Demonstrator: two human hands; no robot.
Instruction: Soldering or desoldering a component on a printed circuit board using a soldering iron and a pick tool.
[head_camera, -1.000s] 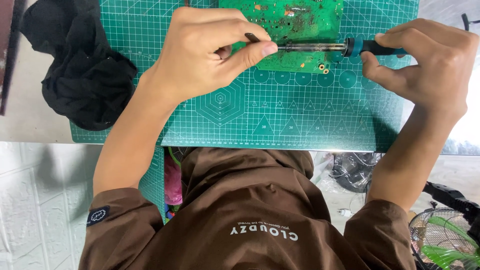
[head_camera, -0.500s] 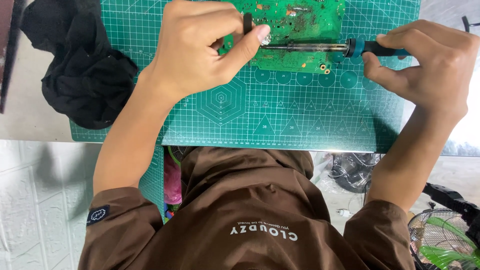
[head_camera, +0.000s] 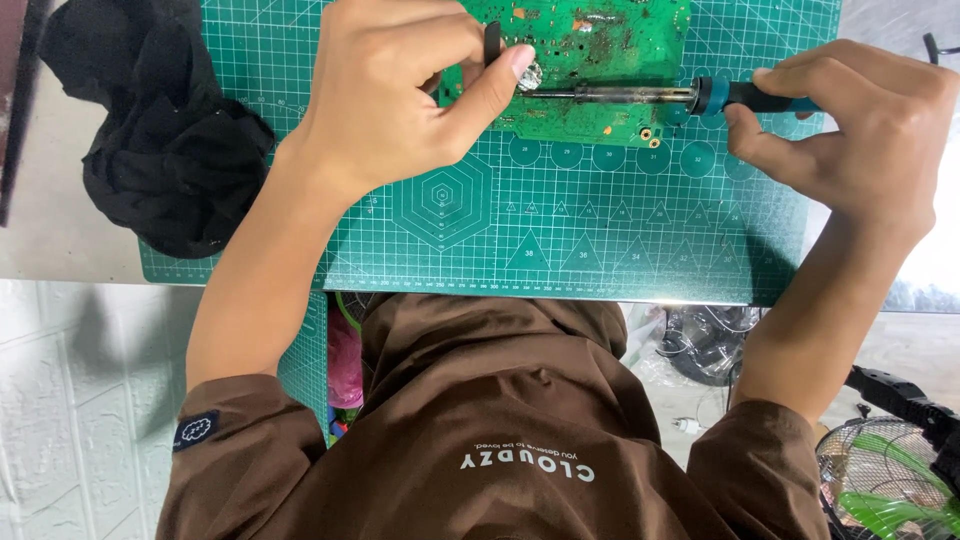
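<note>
A green circuit board lies at the far edge of a green cutting mat. My left hand rests on the board's left end and pinches a small black part upright between thumb and fingers. My right hand grips the teal and black handle of a soldering iron. The iron lies level across the board, its metal tip pointing left and ending by my left thumb. Where the tip touches is partly hidden by a shiny spot there.
A crumpled black cloth sits on the mat's left edge and the grey tabletop. Below the table edge are my brown shirt, a green fan in a wire guard at the lower right, cables and a pink object.
My left hand shifted slightly up the board and turned the small black part from lying flat to upright. The soldering iron and my right hand stayed nearly still.
</note>
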